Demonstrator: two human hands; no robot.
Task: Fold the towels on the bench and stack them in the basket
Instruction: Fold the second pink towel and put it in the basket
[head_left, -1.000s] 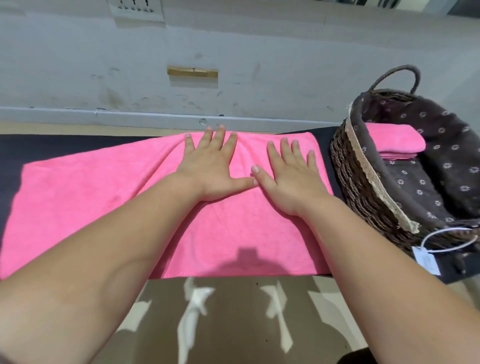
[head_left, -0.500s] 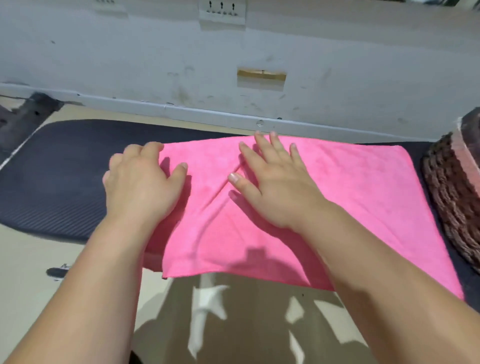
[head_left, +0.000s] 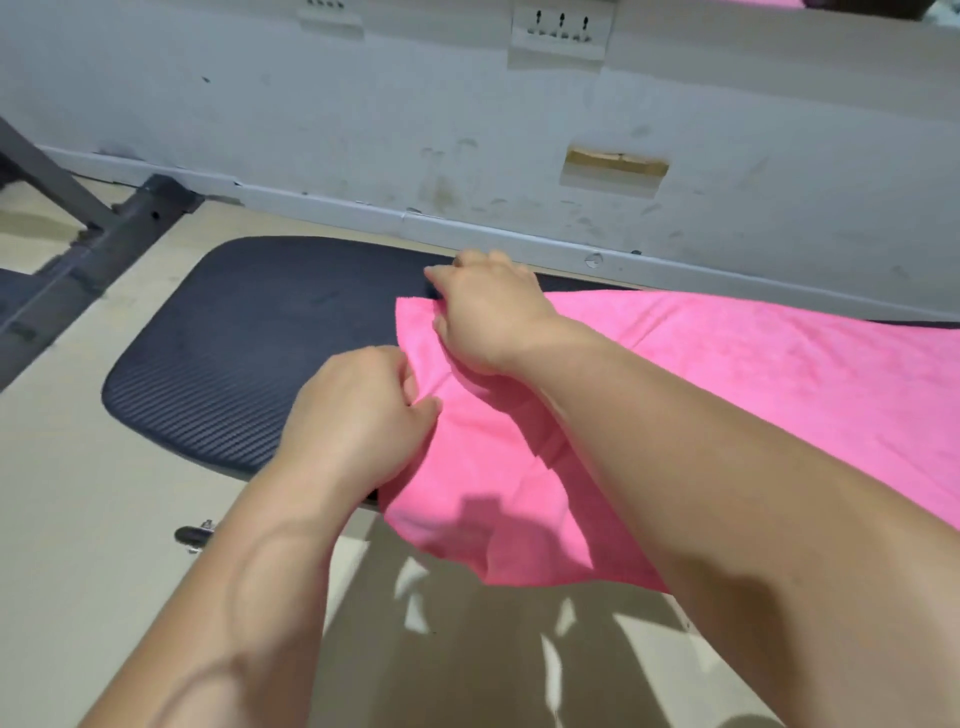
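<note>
Moved left, both grips, left hand (head_left: 358, 410) and right hand (head_left: 488, 317), pinch one pink towel (head_left: 727, 374).

Workout room, padded bench (head_left: 234, 353), steel frame (head_left: 104, 244), scuffed wall (head_left: 363, 119)

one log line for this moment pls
stage: pre-fold grasp | left hand: pinches pink towel left edge | right hand: grips its far left corner | pink towel: on bench, near edge overhanging

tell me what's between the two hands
In the head view, only the end of the towel runs between the left hand and the right hand; both pinch it.
</note>
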